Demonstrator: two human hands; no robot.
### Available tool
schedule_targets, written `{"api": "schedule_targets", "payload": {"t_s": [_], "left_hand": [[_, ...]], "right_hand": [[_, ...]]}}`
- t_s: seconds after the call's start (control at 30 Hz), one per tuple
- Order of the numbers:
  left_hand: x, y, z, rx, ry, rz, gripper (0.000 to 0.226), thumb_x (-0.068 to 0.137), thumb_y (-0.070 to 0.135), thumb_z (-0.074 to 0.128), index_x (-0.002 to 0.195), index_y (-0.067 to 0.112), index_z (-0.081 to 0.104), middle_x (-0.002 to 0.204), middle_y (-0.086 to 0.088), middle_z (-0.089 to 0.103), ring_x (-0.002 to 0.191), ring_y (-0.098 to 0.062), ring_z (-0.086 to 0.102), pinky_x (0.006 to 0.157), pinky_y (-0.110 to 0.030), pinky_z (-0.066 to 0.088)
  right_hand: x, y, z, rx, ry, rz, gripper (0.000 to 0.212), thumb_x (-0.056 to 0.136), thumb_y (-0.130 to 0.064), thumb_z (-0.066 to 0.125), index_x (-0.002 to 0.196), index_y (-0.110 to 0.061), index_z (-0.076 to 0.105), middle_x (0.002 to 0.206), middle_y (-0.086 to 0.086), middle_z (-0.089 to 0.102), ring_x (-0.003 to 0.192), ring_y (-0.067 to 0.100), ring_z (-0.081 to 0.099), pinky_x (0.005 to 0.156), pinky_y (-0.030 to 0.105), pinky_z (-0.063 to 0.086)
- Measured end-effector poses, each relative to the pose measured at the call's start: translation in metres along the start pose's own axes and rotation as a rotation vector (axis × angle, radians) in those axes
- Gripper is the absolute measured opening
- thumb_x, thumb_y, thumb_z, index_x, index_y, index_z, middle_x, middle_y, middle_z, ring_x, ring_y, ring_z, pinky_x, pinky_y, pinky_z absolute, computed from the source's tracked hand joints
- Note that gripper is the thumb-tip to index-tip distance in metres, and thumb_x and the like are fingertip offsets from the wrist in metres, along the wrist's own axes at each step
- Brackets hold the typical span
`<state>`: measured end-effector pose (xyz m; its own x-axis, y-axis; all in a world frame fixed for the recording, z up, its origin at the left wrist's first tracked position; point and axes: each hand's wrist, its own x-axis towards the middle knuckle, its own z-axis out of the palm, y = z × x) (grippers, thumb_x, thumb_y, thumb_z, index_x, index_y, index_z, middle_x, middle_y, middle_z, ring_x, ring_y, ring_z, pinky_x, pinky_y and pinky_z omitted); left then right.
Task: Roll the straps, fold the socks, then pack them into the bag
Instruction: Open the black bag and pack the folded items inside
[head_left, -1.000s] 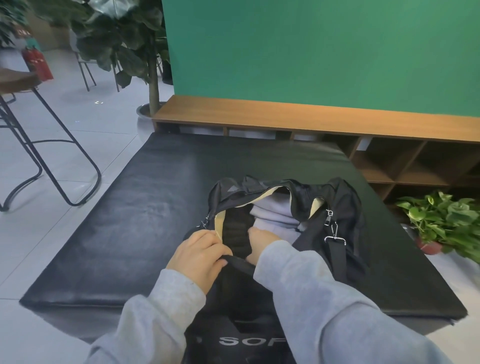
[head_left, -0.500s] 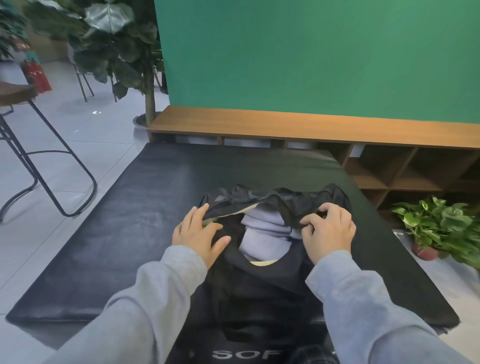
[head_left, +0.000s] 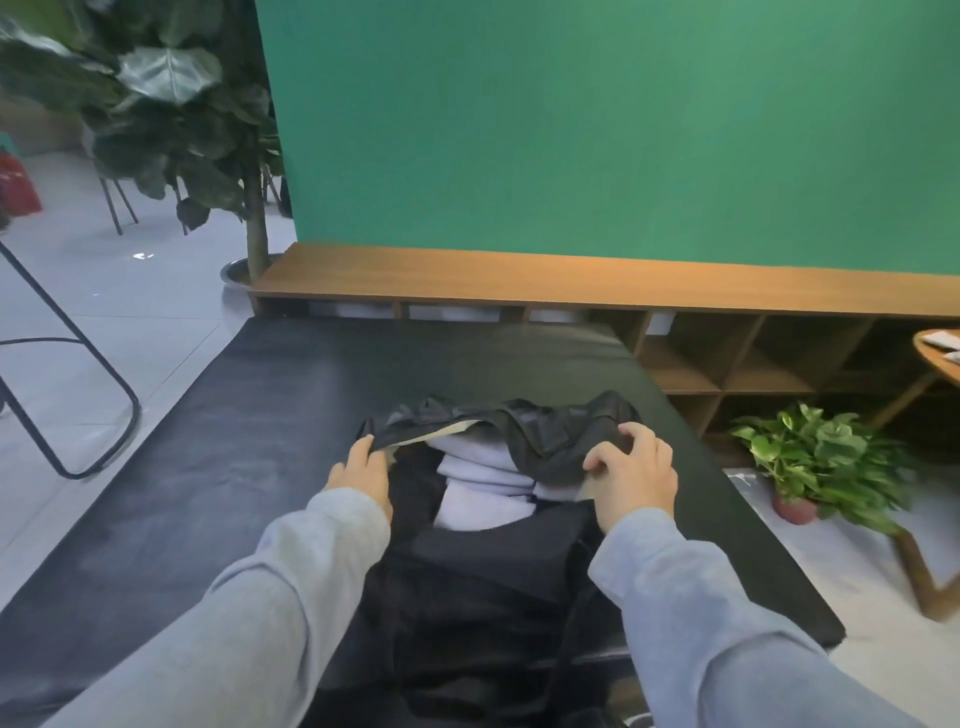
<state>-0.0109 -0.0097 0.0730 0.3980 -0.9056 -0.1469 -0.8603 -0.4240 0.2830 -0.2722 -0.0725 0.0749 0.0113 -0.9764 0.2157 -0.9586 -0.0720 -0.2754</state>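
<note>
From the head camera, a black bag (head_left: 483, 566) lies on a black padded table (head_left: 208, 467), its mouth turned away from the person and standing open. Inside the opening sit pale, folded socks (head_left: 483, 483), stacked against the dark lining; whether rolled straps lie in there too cannot be told.

The left hand (head_left: 363, 473) is at the left edge of the bag's mouth, its fingers curled onto the black flap there, so its grip has hold of that fabric edge. The right hand (head_left: 636, 473) is at the right side of the mouth, fingers bent and thumb tucked under, its grip pinching the upper flap of the bag. Both arms wear grey sleeves.

Beyond the table runs a low wooden shelf (head_left: 571, 280) under a green wall (head_left: 623, 130). A small potted plant (head_left: 821, 457) stands on the floor at right.
</note>
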Motion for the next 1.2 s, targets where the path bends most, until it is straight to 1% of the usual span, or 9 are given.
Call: {"api": "schedule_targets", "payload": {"t_s": [0.1,0.23,0.33,0.5,0.63,0.8,0.87,0.97,1.2], "left_hand": [[0.001,-0.002,-0.015,0.05,0.016,0.068,0.059,0.092,0.012,0.049,0.145,0.013,0.024,0.153,-0.007,0.01,0.131,-0.029,0.035,0.104,-0.034,0.036],[-0.004,0.0,-0.026,0.022,0.101,0.202,0.059,0.09,0.006,0.05,0.144,0.011,0.026,0.152,-0.007,0.014,0.131,-0.028,0.036,0.104,-0.032,0.036],[-0.014,0.004,-0.036,-0.118,0.121,0.168,0.058,0.087,-0.002,0.045,0.14,0.015,0.03,0.148,0.003,0.025,0.122,-0.026,0.041,0.101,-0.038,0.039],[-0.019,-0.005,-0.055,-0.07,0.233,0.22,0.057,0.087,0.0,0.044,0.14,0.015,0.029,0.151,0.009,0.019,0.119,-0.023,0.042,0.098,-0.038,0.041],[-0.014,-0.018,-0.074,-0.06,0.285,0.167,0.064,0.086,0.0,0.046,0.144,0.015,0.025,0.154,0.007,0.013,0.125,-0.026,0.041,0.099,-0.039,0.041],[0.001,-0.018,-0.097,-0.283,0.418,0.04,0.053,0.09,0.002,0.034,0.142,0.016,0.03,0.152,0.002,0.023,0.124,-0.028,0.042,0.101,-0.035,0.036],[0.004,-0.021,-0.099,-0.254,0.447,0.076,0.053,0.088,-0.003,0.034,0.138,0.011,0.034,0.154,0.007,0.019,0.125,-0.025,0.041,0.101,-0.033,0.035],[-0.001,-0.027,-0.091,-0.141,0.402,0.106,0.055,0.088,-0.006,0.038,0.141,0.008,0.033,0.156,0.009,0.011,0.133,-0.021,0.035,0.106,-0.032,0.032],[-0.019,-0.032,-0.066,-0.137,0.32,0.126,0.051,0.092,0.003,0.036,0.142,0.014,0.033,0.156,0.012,0.013,0.136,-0.017,0.03,0.109,-0.033,0.031]], "right_hand": [[-0.003,0.012,-0.007,0.016,-0.143,0.068,0.035,0.091,-0.01,0.047,0.109,-0.033,0.066,0.155,-0.006,0.012,0.142,0.019,0.007,0.111,0.031,0.021],[-0.003,0.007,-0.013,0.131,-0.226,0.148,0.037,0.098,-0.024,0.034,0.129,-0.02,0.052,0.158,-0.008,0.009,0.142,0.019,0.013,0.109,0.035,0.027],[0.002,-0.005,-0.015,0.24,-0.278,0.194,0.045,0.1,-0.033,0.033,0.137,-0.009,0.043,0.159,-0.007,0.006,0.137,0.026,0.028,0.105,0.037,0.029],[0.016,-0.011,-0.02,0.292,-0.255,0.225,0.059,0.092,-0.014,0.048,0.145,-0.004,0.024,0.155,0.004,0.016,0.121,0.034,0.046,0.1,0.037,0.037],[0.026,-0.006,-0.034,0.323,-0.155,0.154,0.055,0.093,-0.006,0.042,0.145,-0.017,0.027,0.142,0.007,0.038,0.115,0.03,0.046,0.1,0.033,0.034],[0.034,-0.008,-0.067,0.207,-0.062,0.015,0.052,0.093,-0.002,0.038,0.142,-0.018,0.032,0.153,-0.011,0.021,0.109,0.028,0.055,0.093,0.04,0.047],[0.033,-0.011,-0.072,0.186,-0.05,0.016,0.051,0.093,-0.002,0.036,0.142,-0.017,0.033,0.154,-0.009,0.017,0.113,0.028,0.053,0.095,0.042,0.047],[0.028,-0.009,-0.069,0.181,-0.124,0.019,0.051,0.091,-0.002,0.035,0.14,-0.017,0.034,0.149,-0.006,0.019,0.099,0.03,0.056,0.088,0.039,0.049],[0.014,0.006,-0.056,0.218,-0.167,0.005,0.021,0.088,-0.008,0.04,0.105,-0.018,0.046,0.13,-0.004,0.031,0.089,0.029,0.054,0.082,0.034,0.045]]}}
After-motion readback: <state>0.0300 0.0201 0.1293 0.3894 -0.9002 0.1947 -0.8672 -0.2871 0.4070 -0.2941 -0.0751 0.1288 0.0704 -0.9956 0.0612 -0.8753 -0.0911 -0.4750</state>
